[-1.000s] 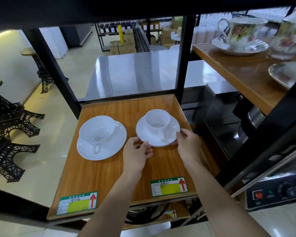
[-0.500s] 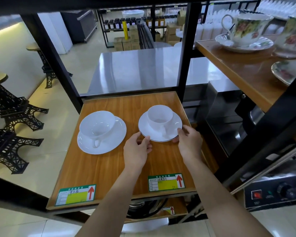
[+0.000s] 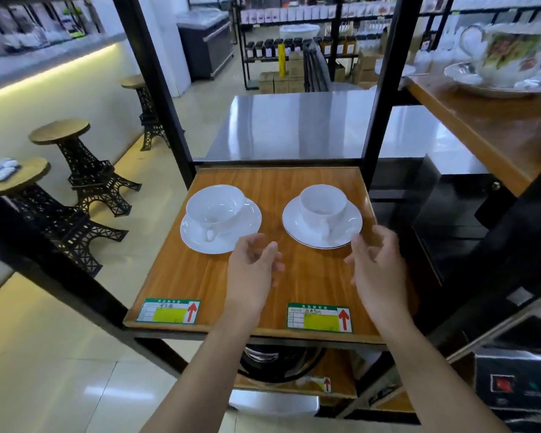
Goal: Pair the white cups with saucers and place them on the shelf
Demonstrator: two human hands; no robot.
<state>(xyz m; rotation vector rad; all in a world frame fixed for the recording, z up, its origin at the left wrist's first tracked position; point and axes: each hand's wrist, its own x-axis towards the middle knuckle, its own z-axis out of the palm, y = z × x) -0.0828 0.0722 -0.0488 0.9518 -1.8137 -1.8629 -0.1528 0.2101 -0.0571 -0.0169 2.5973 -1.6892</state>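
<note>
Two white cups stand on white saucers on the wooden shelf (image 3: 263, 282). The left cup (image 3: 214, 210) rests on the left saucer (image 3: 250, 223), handle toward me. On the right saucer (image 3: 350, 226), which has a dark rim line, stands the right cup (image 3: 323, 207). My left hand (image 3: 252, 273) hovers over the shelf between and in front of the two sets, fingers apart, holding nothing. My right hand (image 3: 377, 267) is just in front of the right saucer's near right edge, fingers spread and empty, apart from the saucer.
Black uprights (image 3: 380, 98) frame the shelf. A higher wooden shelf (image 3: 487, 129) at right carries a floral cup on a saucer (image 3: 512, 54). Two price labels (image 3: 319, 317) sit on the shelf's front edge. Tower-shaped stools (image 3: 75, 164) stand at left; a steel table (image 3: 294, 123) lies behind.
Both hands have let go of the right saucer and drawn back toward me with fingers spread. The right cup and saucer now rest on the shelf on their own.
</note>
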